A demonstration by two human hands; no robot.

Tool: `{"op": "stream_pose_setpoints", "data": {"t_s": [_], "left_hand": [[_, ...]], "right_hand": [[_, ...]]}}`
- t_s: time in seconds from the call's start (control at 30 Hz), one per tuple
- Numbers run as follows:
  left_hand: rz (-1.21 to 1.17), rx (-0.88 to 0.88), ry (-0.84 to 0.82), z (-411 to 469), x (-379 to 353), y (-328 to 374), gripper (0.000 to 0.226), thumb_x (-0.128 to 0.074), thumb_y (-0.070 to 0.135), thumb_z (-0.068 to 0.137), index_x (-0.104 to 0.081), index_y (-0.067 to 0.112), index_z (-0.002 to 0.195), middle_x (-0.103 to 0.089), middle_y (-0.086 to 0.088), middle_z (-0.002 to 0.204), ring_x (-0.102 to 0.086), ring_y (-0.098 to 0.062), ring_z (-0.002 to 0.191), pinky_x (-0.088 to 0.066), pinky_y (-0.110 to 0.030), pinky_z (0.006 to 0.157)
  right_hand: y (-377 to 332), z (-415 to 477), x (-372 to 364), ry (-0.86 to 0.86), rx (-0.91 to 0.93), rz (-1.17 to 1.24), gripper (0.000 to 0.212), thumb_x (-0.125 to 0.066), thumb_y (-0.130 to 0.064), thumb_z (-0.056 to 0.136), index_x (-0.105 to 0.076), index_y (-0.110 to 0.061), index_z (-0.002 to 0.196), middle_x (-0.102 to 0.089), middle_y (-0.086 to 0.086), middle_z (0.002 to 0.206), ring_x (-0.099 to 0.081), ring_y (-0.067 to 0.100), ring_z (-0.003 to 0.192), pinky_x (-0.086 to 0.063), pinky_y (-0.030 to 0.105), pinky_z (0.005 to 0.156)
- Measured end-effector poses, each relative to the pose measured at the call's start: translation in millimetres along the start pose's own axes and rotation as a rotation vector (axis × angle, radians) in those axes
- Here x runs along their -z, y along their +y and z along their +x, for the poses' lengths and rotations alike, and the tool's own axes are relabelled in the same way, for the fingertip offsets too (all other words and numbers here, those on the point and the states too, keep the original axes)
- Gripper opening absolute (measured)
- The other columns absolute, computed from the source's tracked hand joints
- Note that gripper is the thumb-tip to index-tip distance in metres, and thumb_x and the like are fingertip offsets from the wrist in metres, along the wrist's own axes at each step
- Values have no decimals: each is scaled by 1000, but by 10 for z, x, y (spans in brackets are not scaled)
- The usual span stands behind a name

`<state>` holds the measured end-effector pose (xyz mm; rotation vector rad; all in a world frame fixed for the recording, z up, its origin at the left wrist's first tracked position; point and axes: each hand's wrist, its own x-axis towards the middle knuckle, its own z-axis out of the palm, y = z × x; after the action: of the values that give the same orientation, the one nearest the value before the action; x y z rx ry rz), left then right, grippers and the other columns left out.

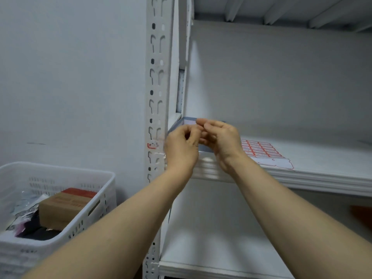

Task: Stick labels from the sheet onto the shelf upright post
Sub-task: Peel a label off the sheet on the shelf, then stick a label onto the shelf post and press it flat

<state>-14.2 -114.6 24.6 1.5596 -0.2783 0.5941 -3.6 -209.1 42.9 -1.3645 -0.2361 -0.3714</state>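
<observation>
The white slotted upright post (157, 81) runs up the middle of the view. One red-edged label (152, 145) sits on it at hand height. The label sheet (261, 151), white with rows of red-framed labels, lies flat on the middle shelf (322, 170). My left hand (181, 148) and my right hand (219, 140) are raised together just right of the post, fingertips pinched and touching each other. Whatever is between the fingertips is too small to make out.
A grey-blue flat box (186, 122) lies on the shelf behind my hands. A white perforated basket (60, 178) at lower left holds a cardboard box (62, 206) and dark packets. A lower shelf (211, 248) and an upper shelf (281, 11) frame the bay.
</observation>
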Motion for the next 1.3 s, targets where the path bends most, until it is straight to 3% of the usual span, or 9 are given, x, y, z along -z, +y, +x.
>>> {"op": "stream_pose_setpoints", "data": {"t_s": [0.13,0.27,0.47,0.6,0.7,0.8,0.93,1.07,1.3], "left_hand": [[-1,121,-72,227,-259,172,27,-49,14,94,-70,15,77,-63,1,66,-54,-9,63,-40,-10,54],[122,223,-99,455,-432,207,24,-58,20,92,-65,13,70,-63,-4,76,-53,-17,71,-43,-25,70],[258,215,-107,644,-526,176,21,-79,26,75,-65,14,66,-61,1,66,-57,-15,71,-45,-27,70],[319,218,-154,720,-540,109,14,-72,11,81,-65,12,69,-66,-5,77,-58,-19,76,-45,-27,65],[414,147,-124,733,-552,109,21,-69,20,83,-65,11,65,-69,-13,82,-60,-23,76,-47,-31,67],[427,89,-95,713,-532,117,16,-76,22,78,-70,8,82,-67,-8,84,-60,-20,80,-46,-30,69],[413,-98,-108,482,-445,60,30,-59,7,88,-64,13,117,-63,-4,111,-58,-19,103,-47,-31,92],[392,-388,63,51,-158,-161,36,-54,11,80,-59,9,115,-52,-7,115,-46,-19,110,-37,-27,95],[224,-7,315,-127,521,-548,56,-61,10,86,-38,15,137,-35,-7,135,-38,-21,123,-34,-41,108]], "right_hand": [[-183,146,243,50,-19,-37,18,-42,-3,96,-60,-2,96,-69,4,70,-67,11,59,-54,18,60],[-251,325,464,124,-32,-172,18,-45,-7,96,-59,1,103,-64,10,84,-64,15,70,-55,19,66],[-259,503,550,159,-1,-302,18,-44,-1,95,-60,2,104,-62,14,88,-59,13,65,-50,11,50],[-203,565,589,164,34,-438,25,-44,1,93,-63,2,109,-64,9,90,-60,10,69,-50,13,63],[-167,554,593,174,57,-477,28,-44,5,91,-64,0,109,-65,9,88,-59,7,66,-46,7,56],[-125,506,565,181,63,-489,26,-49,4,89,-65,-3,108,-66,6,78,-60,10,61,-47,12,56],[-58,401,465,210,118,-467,20,-50,-2,91,-65,-6,103,-66,4,74,-61,10,57,-49,19,59],[40,229,266,142,152,-420,18,-51,1,91,-64,-4,102,-63,1,70,-61,5,51,-51,15,55],[231,22,-240,-41,83,-413,25,-55,-1,90,-61,2,115,-67,10,92,-64,15,79,-56,32,86]]}}
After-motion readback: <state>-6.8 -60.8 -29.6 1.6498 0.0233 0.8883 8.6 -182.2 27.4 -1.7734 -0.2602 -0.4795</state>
